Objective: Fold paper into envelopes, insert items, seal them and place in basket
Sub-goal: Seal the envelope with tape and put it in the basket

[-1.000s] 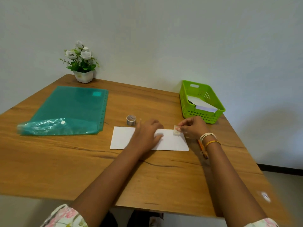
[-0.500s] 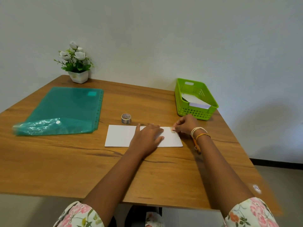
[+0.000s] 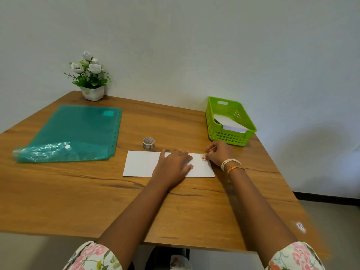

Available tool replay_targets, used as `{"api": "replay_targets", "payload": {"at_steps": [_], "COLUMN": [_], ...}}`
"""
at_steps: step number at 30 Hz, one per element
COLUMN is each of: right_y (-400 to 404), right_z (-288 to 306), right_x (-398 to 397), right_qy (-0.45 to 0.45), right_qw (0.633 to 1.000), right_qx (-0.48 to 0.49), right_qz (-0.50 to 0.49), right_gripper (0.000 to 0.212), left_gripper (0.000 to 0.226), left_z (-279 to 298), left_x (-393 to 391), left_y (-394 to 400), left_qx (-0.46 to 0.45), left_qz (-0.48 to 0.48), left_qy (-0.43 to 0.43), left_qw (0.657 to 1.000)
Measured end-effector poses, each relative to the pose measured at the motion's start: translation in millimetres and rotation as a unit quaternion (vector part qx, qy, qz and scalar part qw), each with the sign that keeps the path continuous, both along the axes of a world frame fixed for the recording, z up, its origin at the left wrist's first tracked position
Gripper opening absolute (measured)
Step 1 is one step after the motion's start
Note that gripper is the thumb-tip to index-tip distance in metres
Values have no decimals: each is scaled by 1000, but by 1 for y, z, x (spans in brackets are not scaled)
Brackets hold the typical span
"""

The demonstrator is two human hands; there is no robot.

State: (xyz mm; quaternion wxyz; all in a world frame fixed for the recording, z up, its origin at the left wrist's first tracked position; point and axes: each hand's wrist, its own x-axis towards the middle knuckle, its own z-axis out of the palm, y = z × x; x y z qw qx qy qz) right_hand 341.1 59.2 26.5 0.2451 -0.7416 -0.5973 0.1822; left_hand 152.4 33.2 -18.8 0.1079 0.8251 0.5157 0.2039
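Observation:
A white folded paper envelope (image 3: 142, 164) lies flat on the wooden table (image 3: 78, 197). My left hand (image 3: 173, 164) rests flat on its middle, fingers straight. My right hand (image 3: 219, 153) is at the envelope's right end, fingertips pinching a small patterned piece of tape (image 3: 203, 157) down on the paper. A small roll of patterned tape (image 3: 148, 143) stands just behind the envelope. The green basket (image 3: 212, 117) at the back right holds white folded paper (image 3: 231, 126).
A green plastic folder (image 3: 78, 131) lies on the left half of the table, its crumpled flap toward me. A white pot of white flowers (image 3: 90, 78) stands in the back left corner by the wall. The table's right edge is close to the basket.
My right hand has lowered the piece of tape onto the envelope's right end. My left hand stays pressed on the paper. The camera view has shifted slightly.

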Motion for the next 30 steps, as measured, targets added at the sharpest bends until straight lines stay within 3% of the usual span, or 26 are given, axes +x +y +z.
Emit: {"api": "replay_targets", "payload": {"at_steps": [4, 14, 21, 26, 28, 30], "right_y": [-15, -35, -57, -65, -70, -83], "right_z": [-20, -42, -42, -34, -31, -29], "right_x": [-6, -12, -17, -17, -21, -29], "right_qy": [-21, -206, -260, -224, -156, -82], "right_qw": [996, 971, 952, 961, 978, 990], "right_qx": [87, 98, 50, -18, 18, 107], "right_qz": [-14, 76, 155, 161, 134, 41], "right_gripper": [5, 28, 50, 54, 51, 43], "left_gripper": [41, 44, 46, 47, 47, 47], "left_z": [1, 3, 5, 7, 7, 7], "left_x": [0, 0, 0, 0, -1, -1], "left_y": [-1, -2, -5, -7, -8, -13], "left_qx": [-1, -8, -7, -11, -23, -21], "left_qz": [1, 3, 3, 2, 5, 20], "left_qy": [5, 21, 39, 51, 51, 53], "left_qw": [1000, 1000, 999, 999, 998, 998]}}
